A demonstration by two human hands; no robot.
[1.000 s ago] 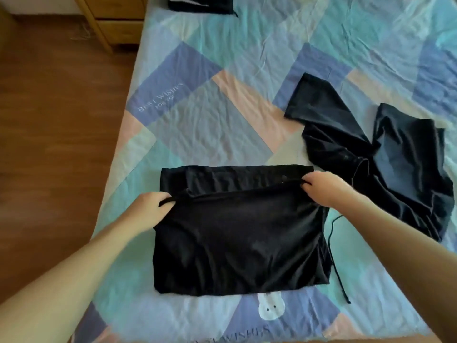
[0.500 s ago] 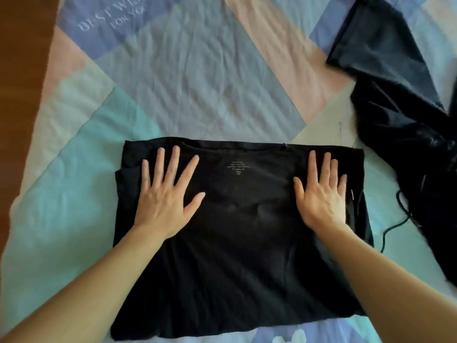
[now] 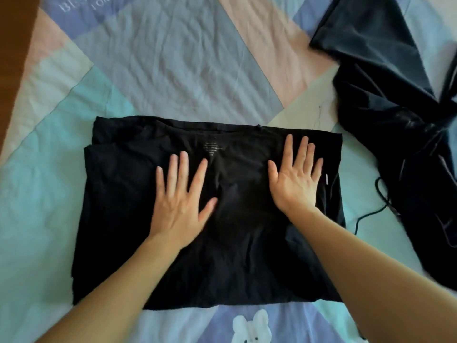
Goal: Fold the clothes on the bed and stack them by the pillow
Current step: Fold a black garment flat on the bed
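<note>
Pressing flat, two open hands, left hand (image 3: pixel 181 194) and right hand (image 3: pixel 295 177), rest on one folded shirt (image 3: pixel 128 219) near centre of the bed (image 3: pixel 173 70); a second garment (image 3: pixel 385 95) lies far right.

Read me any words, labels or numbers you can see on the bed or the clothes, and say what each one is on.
"BES..." above "FOR...": white print on the blue patch of the bedsheet, cut off by the frame's top edge.
Pale printed lines inside the folded black garment, near its neck edge: too small and blurred to read.
Unfolded dark garment: no text visible.
</note>
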